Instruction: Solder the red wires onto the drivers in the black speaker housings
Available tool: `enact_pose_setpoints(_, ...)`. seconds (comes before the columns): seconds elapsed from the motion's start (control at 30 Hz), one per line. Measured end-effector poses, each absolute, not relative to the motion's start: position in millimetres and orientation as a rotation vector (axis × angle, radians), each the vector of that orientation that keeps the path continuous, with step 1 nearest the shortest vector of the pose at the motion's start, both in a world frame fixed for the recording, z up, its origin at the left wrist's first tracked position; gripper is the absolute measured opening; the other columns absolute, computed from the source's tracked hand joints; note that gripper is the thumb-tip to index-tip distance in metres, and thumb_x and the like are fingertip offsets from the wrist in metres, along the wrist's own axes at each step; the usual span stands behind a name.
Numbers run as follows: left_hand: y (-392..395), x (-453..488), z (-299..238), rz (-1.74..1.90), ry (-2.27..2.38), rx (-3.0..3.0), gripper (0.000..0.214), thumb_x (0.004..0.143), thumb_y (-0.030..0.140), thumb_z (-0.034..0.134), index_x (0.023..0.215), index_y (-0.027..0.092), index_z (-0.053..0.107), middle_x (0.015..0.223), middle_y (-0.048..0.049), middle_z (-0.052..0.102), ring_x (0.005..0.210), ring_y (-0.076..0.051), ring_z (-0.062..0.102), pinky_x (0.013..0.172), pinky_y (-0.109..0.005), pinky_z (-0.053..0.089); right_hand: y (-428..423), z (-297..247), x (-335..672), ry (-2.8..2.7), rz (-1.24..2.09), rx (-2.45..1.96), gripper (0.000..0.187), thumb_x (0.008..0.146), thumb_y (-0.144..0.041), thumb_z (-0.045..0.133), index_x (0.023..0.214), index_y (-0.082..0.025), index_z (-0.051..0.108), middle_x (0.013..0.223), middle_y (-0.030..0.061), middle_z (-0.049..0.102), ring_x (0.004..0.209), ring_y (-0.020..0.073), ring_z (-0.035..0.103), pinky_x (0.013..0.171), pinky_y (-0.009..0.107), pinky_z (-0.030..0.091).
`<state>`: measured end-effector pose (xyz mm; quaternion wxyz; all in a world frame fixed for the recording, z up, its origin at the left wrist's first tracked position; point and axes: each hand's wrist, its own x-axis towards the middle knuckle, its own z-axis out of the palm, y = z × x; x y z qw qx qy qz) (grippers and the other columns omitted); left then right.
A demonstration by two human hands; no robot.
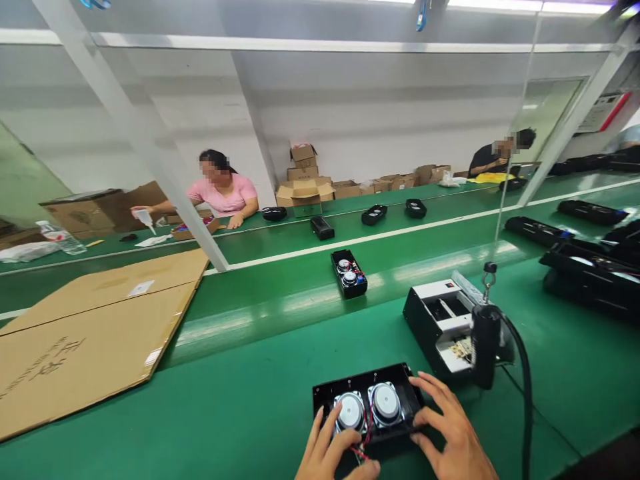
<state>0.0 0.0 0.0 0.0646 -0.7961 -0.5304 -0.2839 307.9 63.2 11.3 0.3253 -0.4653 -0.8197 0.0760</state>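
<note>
Before me on the green bench lies a black speaker housing (pixel 345 387), open side up, with two round silver speaker drivers (pixel 387 403) inside. My left hand (pixel 333 443) reaches over its front left part, two fingers by the left driver. Between that hand's thumb and index finger are thin red and black wires (pixel 361 452); their ends are partly hidden. My right hand (pixel 450 427) grips the housing's right end, its fingertips on the rim and side.
A white and black machine (pixel 440 320) stands behind my right hand, with a black hand tool (pixel 485 347) hanging before it on a cord. Flat cardboard (pixel 100 340) lies left. Another open housing (pixel 349 273) sits on the belt. Two people work across; black housings (pixel 590 273) lie right.
</note>
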Motion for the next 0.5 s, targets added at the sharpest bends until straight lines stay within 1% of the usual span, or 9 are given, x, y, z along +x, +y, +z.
enact_pose_setpoints(0.07,10,6,0,-0.912,-1.313,-2.501,0.027,0.087,0.022,0.083,0.109,0.037,0.079,0.105,0.0013,0.083,0.126,-0.028,0.077,0.114,-0.048,0.062,62,17,309,-2.092,0.165,-1.209,0.016,0.085,-0.013,0.065,0.082,-0.025,0.075,0.142,0.0152,0.076,0.136,0.0409,0.07,0.1,0.062,0.068)
enact_pose_setpoints(0.1,15,10,3,-0.967,-1.219,-2.539,0.023,0.09,0.024,0.082,0.109,0.036,0.077,0.095,0.0039,0.081,0.123,-0.025,0.079,0.119,-0.049,0.058,60,18,308,-2.046,0.145,-1.191,0.015,0.088,-0.014,0.065,0.087,-0.025,0.076,0.139,0.0153,0.077,0.133,0.039,0.072,0.097,0.059,0.07)
enact_pose_setpoints(0.13,21,14,7,-1.042,-1.212,-2.555,0.016,0.094,0.029,0.08,0.109,0.033,0.076,0.089,0.0048,0.08,0.118,-0.023,0.08,0.121,-0.05,0.056,57,17,305,-1.994,0.127,-1.166,0.015,0.091,-0.016,0.066,0.092,-0.025,0.077,0.135,0.0149,0.079,0.128,0.0366,0.075,0.095,0.054,0.072)
enact_pose_setpoints(0.17,25,19,12,-1.138,-1.29,-2.543,0.011,0.098,0.036,0.078,0.106,0.03,0.075,0.089,0.0039,0.081,0.112,-0.022,0.082,0.12,-0.048,0.057,53,17,302,-1.942,0.116,-1.135,0.014,0.094,-0.018,0.067,0.098,-0.026,0.078,0.13,0.014,0.081,0.124,0.0339,0.077,0.094,0.049,0.073)
enact_pose_setpoints(0.23,31,27,20,-1.376,-1.547,-2.44,0.024,0.104,0.05,0.068,0.097,0.027,0.072,0.091,0.0009,0.082,0.101,-0.019,0.083,0.113,-0.043,0.063,47,19,294,-1.865,0.126,-1.061,0.013,0.097,-0.021,0.07,0.105,-0.027,0.079,0.119,0.0103,0.084,0.114,0.0287,0.081,0.091,0.039,0.073)
enact_pose_setpoints(0.27,33,31,23,-1.486,-1.67,-2.358,0.031,0.105,0.054,0.064,0.093,0.027,0.071,0.092,0.0001,0.082,0.098,-0.019,0.083,0.11,-0.041,0.065,44,21,290,-1.839,0.144,-1.026,0.013,0.098,-0.021,0.071,0.106,-0.028,0.079,0.114,0.0082,0.086,0.11,0.0264,0.082,0.091,0.035,0.072)
enact_pose_setpoints(0.33,35,36,25,-1.622,-1.81,-2.229,0.04,0.104,0.062,0.062,0.088,0.027,0.071,0.092,0.0002,0.083,0.097,-0.02,0.083,0.106,-0.04,0.066,42,27,279,-1.814,0.188,-0.969,0.014,0.099,-0.02,0.073,0.107,-0.028,0.08,0.108,0.0051,0.087,0.105,0.0238,0.084,0.092,0.03,0.071)
enact_pose_setpoints(0.43,37,34,22,-1.604,-1.813,-2.258,0.037,0.1,0.063,0.068,0.086,0.029,0.073,0.091,0.0019,0.084,0.097,-0.02,0.084,0.102,-0.034,0.067,44,37,260,-1.819,0.303,-0.935,0.015,0.101,-0.024,0.071,0.111,-0.027,0.082,0.107,0.0052,0.088,0.103,0.0241,0.084,0.092,0.03,0.071)
enact_pose_setpoints(0.5,38,29,20,-1.553,-1.768,-2.337,0.031,0.098,0.059,0.073,0.087,0.029,0.075,0.094,0.0016,0.085,0.098,-0.02,0.084,0.097,-0.03,0.068,47,39,245,-1.804,0.436,-0.984,0.02,0.105,-0.033,0.066,0.113,-0.026,0.084,0.107,0.0079,0.088,0.099,0.0252,0.085,0.089,0.03,0.071)
